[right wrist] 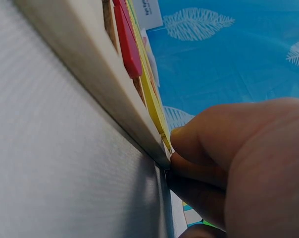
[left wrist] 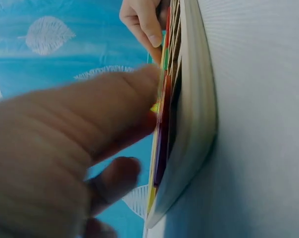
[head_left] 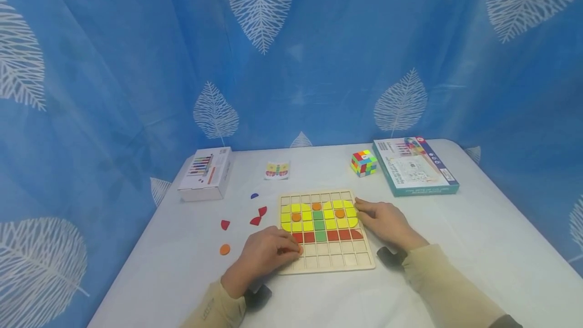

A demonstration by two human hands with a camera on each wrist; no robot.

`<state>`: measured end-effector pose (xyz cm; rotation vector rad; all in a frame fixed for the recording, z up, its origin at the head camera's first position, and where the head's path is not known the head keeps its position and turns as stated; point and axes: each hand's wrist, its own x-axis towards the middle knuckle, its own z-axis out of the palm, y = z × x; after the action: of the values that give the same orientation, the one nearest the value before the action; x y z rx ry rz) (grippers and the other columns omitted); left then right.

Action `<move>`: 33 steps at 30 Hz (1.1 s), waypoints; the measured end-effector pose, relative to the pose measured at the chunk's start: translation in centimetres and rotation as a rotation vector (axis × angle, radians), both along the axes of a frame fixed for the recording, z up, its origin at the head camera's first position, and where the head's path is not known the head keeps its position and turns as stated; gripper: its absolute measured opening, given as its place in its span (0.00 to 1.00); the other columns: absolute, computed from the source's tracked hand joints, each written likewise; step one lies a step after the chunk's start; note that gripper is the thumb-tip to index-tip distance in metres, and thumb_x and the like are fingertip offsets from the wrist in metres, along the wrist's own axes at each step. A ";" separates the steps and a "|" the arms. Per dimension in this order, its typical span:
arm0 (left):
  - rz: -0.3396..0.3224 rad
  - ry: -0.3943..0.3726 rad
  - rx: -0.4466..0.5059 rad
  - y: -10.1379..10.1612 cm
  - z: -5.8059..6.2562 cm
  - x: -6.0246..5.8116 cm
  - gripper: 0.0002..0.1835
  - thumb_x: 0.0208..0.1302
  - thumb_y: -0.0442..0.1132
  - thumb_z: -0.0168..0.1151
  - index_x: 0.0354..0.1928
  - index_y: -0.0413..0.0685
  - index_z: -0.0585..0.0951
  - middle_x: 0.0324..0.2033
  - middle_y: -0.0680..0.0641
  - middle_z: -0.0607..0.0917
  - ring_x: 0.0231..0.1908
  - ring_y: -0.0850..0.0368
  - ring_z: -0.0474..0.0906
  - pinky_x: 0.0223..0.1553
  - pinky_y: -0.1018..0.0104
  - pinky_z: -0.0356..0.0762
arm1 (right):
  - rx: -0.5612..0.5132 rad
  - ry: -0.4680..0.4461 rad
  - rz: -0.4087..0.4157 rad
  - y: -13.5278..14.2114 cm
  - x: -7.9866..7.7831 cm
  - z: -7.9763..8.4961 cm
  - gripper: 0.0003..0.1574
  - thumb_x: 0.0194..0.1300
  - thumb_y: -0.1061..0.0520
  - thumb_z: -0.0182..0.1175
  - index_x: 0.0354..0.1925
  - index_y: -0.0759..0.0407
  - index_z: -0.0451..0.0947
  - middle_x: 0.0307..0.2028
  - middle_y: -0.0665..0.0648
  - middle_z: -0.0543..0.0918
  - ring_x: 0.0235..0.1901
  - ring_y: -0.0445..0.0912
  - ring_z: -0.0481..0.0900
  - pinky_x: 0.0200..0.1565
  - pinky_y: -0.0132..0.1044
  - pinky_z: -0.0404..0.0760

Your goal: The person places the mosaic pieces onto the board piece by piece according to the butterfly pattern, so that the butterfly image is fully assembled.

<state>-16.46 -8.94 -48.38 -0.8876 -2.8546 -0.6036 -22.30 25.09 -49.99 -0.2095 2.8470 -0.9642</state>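
My left hand [head_left: 268, 249] bends over the lower left of the wooden grid board [head_left: 337, 259], its fingertips close together at a small orange disc [head_left: 300, 250] they appear to pinch. In the left wrist view the left fingers are blurred and meet the board's face. At the board's right edge, my right hand [head_left: 387, 221] grips the rim beside a yellow piece [right wrist: 157, 116]. On the board lie yellow pieces [head_left: 298, 227], a green column [head_left: 320, 225], a red row [head_left: 339, 235] and orange discs [head_left: 339, 213]. The left hand hides part of the red row.
Left of the board lie red quarter pieces [head_left: 256, 221], a blue half disc [head_left: 254, 196] and a loose orange disc [head_left: 225, 249]. Behind stand a pattern card [head_left: 276, 170], a white box [head_left: 206, 174], a puzzle cube [head_left: 364, 163] and a teal-edged box [head_left: 415, 167].
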 end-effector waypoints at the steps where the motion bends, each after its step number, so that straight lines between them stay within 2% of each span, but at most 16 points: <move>1: 0.030 0.014 0.018 0.0 0.1 0.0 0.08 0.62 0.54 0.74 0.42 0.69 0.92 0.39 0.69 0.88 0.38 0.71 0.77 0.40 0.74 0.77 | 0.003 0.003 0.002 0.0 0.0 0.0 0.34 0.74 0.38 0.57 0.73 0.45 0.71 0.75 0.47 0.68 0.76 0.63 0.61 0.71 0.67 0.60; 3: 0.158 0.042 0.072 -0.1 0.1 -0.1 0.06 0.62 0.54 0.74 0.40 0.68 0.92 0.38 0.67 0.88 0.35 0.70 0.77 0.36 0.73 0.76 | 0.005 0.009 0.005 0.0 -0.1 0.1 0.34 0.74 0.38 0.57 0.73 0.45 0.72 0.75 0.47 0.69 0.76 0.63 0.61 0.71 0.67 0.60; 6: 0.441 0.061 0.163 -0.7 0.5 -0.6 0.08 0.61 0.51 0.74 0.41 0.64 0.91 0.38 0.61 0.87 0.32 0.65 0.78 0.31 0.70 0.75 | 0.004 0.017 0.013 0.0 -0.2 0.2 0.34 0.74 0.39 0.57 0.73 0.45 0.72 0.75 0.47 0.69 0.76 0.64 0.61 0.71 0.67 0.59; 8: 0.614 0.049 0.190 -1.3 0.7 -1.1 0.11 0.60 0.49 0.74 0.45 0.61 0.90 0.41 0.55 0.87 0.34 0.60 0.81 0.31 0.66 0.76 | -0.001 0.016 0.018 0.0 -0.2 0.3 0.34 0.74 0.39 0.57 0.73 0.46 0.72 0.75 0.48 0.68 0.76 0.64 0.60 0.71 0.68 0.59; 10: 0.716 0.026 0.168 -2.1 0.8 -1.6 0.17 0.60 0.48 0.75 0.51 0.58 0.89 0.46 0.50 0.86 0.40 0.55 0.84 0.35 0.60 0.80 | 0.003 0.018 0.021 0.1 -0.2 0.3 0.34 0.74 0.39 0.56 0.73 0.46 0.71 0.75 0.48 0.68 0.76 0.64 0.60 0.71 0.68 0.59; 11: 0.744 0.011 0.147 -2.4 0.9 -1.8 0.20 0.59 0.49 0.75 0.54 0.57 0.87 0.48 0.48 0.86 0.42 0.52 0.85 0.37 0.57 0.82 | 0.006 0.016 0.019 0.1 -0.2 0.3 0.34 0.74 0.39 0.56 0.73 0.46 0.71 0.75 0.48 0.68 0.76 0.64 0.60 0.71 0.68 0.59; 15: 0.771 -0.070 0.085 -3.4 0.4 -2.8 0.25 0.59 0.49 0.76 0.57 0.52 0.85 0.49 0.45 0.84 0.46 0.49 0.84 0.43 0.51 0.84 | 0.016 0.015 0.015 0.4 0.0 0.2 0.34 0.74 0.39 0.56 0.73 0.47 0.71 0.75 0.49 0.68 0.76 0.64 0.60 0.70 0.68 0.60; 20: 0.759 -0.133 0.064 -3.5 -0.6 -3.1 0.20 0.58 0.49 0.77 0.51 0.51 0.87 0.43 0.48 0.84 0.42 0.54 0.81 0.45 0.53 0.83 | -0.005 -0.013 0.009 0.5 0.3 0.1 0.36 0.74 0.38 0.58 0.74 0.48 0.70 0.75 0.49 0.68 0.77 0.63 0.58 0.70 0.68 0.60; 24: 0.743 -0.130 0.067 -3.4 -0.8 -2.7 0.17 0.59 0.46 0.77 0.49 0.51 0.87 0.42 0.49 0.84 0.43 0.54 0.82 0.46 0.52 0.83 | -0.015 -0.013 0.009 0.5 0.6 0.0 0.35 0.74 0.39 0.58 0.73 0.49 0.71 0.75 0.50 0.68 0.76 0.64 0.58 0.71 0.68 0.59; 30: 0.724 -0.115 0.071 -3.4 -0.3 -2.2 0.17 0.58 0.41 0.76 0.50 0.51 0.87 0.45 0.48 0.85 0.49 0.50 0.84 0.48 0.51 0.84 | -0.011 -0.001 0.019 0.2 0.3 0.0 0.35 0.74 0.40 0.59 0.73 0.49 0.71 0.75 0.49 0.69 0.76 0.63 0.59 0.71 0.67 0.59; 33: 0.728 -0.106 0.066 -3.5 -0.2 -2.2 0.19 0.56 0.42 0.76 0.51 0.52 0.87 0.45 0.48 0.85 0.45 0.51 0.84 0.45 0.53 0.84 | -0.005 0.003 0.020 0.1 0.2 -0.1 0.35 0.74 0.39 0.59 0.73 0.49 0.71 0.75 0.49 0.69 0.76 0.63 0.59 0.71 0.67 0.59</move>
<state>-18.68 -12.46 -48.60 0.2193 -2.9160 -0.6401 -22.15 25.20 -50.08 -0.2396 2.8402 -0.9688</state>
